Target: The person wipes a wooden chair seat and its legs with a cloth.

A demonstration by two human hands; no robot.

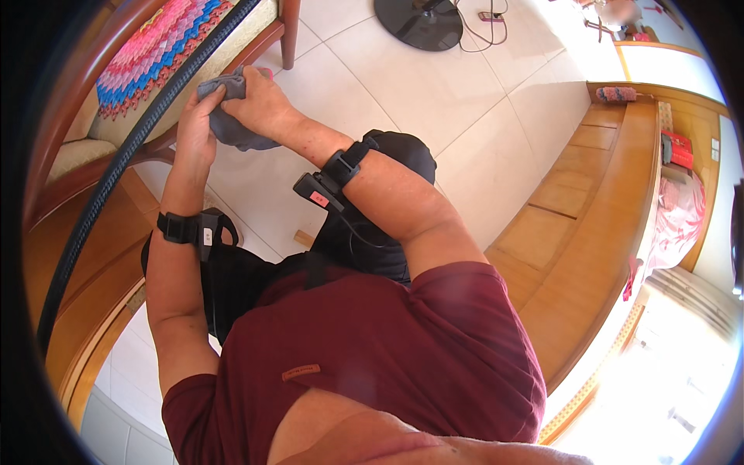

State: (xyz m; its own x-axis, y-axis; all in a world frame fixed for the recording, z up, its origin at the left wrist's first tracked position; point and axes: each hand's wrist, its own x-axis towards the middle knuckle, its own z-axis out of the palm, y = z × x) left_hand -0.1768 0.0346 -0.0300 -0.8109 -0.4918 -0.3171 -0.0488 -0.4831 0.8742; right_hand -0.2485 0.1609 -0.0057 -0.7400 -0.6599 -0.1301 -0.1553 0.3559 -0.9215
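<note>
Both of my hands are gripping a grey cloth (241, 132), which looks folded or bunched at the top and hangs loose below. My left hand (197, 125) holds its left side, thumb pressed on the fabric. On the other side my right hand (261, 104) grips it from above, with a bit of pink showing by the knuckles. Close to the left of the hands is a wooden-framed chair (168, 135) with a pale cushion. A pink, white and blue patterned cover (154, 58) lies on that chair.
A black cable (125, 151) crosses the view at left. A round black base (419, 23) stands on the tiled floor (372, 75), near a power strip (491, 17) with cords. Along the right runs a long wooden cabinet (587, 192); a fluffy duster (616, 94) lies at its far end.
</note>
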